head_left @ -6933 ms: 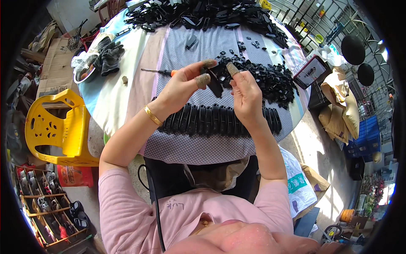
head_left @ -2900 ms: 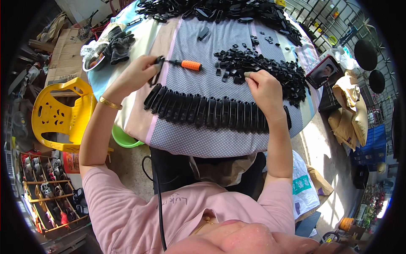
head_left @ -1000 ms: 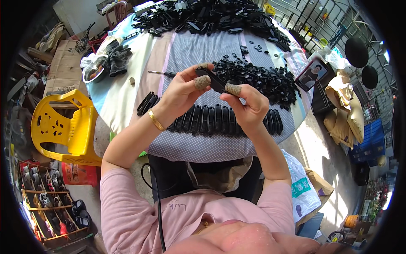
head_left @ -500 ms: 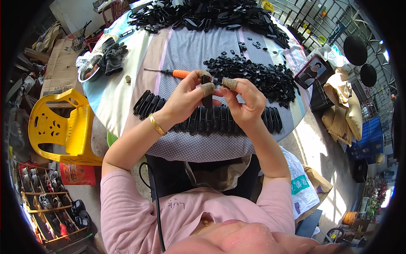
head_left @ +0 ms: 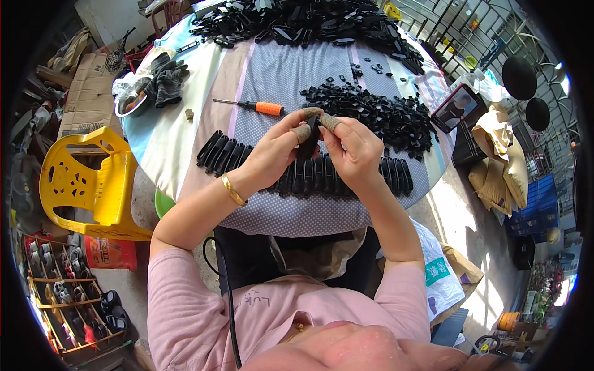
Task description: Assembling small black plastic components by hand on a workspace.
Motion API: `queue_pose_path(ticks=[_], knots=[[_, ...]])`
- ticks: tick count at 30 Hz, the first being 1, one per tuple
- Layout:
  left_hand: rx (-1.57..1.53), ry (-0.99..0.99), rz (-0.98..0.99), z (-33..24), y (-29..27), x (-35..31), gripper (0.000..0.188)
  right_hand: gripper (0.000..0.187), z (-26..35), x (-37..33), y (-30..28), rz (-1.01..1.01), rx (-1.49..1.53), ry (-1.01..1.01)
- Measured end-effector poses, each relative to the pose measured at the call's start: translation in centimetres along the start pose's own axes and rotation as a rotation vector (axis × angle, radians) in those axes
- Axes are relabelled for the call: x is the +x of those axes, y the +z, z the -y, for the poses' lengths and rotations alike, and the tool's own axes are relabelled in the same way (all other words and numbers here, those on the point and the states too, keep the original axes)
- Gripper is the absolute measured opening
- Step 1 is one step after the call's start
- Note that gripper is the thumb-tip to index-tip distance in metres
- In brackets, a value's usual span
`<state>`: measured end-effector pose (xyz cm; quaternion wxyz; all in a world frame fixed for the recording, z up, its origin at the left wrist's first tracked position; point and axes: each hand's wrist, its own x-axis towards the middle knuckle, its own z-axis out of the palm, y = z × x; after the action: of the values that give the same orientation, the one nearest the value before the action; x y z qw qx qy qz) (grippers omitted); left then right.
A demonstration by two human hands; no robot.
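Over the near part of the table, my left hand [head_left: 273, 148] is closed on a long black plastic part [head_left: 309, 140], held upright. Tan covers wrap the fingertips of both hands. My right hand [head_left: 356, 145] meets the part's upper end with its fingers pinched; whatever small thing they hold is hidden. Below my hands runs a row of similar black plastic parts [head_left: 223, 153], packed side by side. Small black pieces [head_left: 377, 111] lie heaped just beyond my right hand. An orange-handled screwdriver [head_left: 268, 108] rests on the cloth to the far left of my hands.
A big pile of long black parts [head_left: 303, 25] covers the table's far side. Dark gloves [head_left: 166, 80] lie by a bowl [head_left: 131, 106] at the left. A phone [head_left: 458, 109] stands at the right edge. A yellow chair [head_left: 93, 185] is at the left.
My hands have drawn closer together, and the right fingers now touch the top of the black part. The part has turned, showing a broader side.
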<state>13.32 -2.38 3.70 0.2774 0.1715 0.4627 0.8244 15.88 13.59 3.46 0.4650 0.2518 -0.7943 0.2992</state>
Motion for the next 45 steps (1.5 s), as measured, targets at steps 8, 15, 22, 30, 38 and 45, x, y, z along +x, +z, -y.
queue_pose_path(ticks=[8,15,22,30,38,45], knots=[[0.084,0.043,-0.081,-0.1,-0.5,-0.2,0.033,0.013,0.6,0.1,0.0,0.119,-0.001,0.007],[0.268,0.086,-0.118,-0.1,-1.9,0.1,0.029,0.029,0.3,0.4,0.2,0.31,0.062,-0.055],[0.597,0.092,-0.233,-7.7,-5.2,-2.9,0.039,0.017,-0.1,3.1,-0.1,0.286,0.237,0.174],[1.097,-0.221,-0.334,-10.4,-15.2,-5.2,0.036,0.024,-2.4,4.5,10.1,0.701,-0.194,-0.036],[1.362,0.109,-0.316,-7.1,-14.5,-6.2,0.038,0.022,-2.1,5.7,12.6,0.996,-0.323,0.064],[1.592,0.301,-0.496,-5.3,-14.7,-6.1,0.028,0.039,-2.5,5.7,0.5,0.501,0.545,0.755]])
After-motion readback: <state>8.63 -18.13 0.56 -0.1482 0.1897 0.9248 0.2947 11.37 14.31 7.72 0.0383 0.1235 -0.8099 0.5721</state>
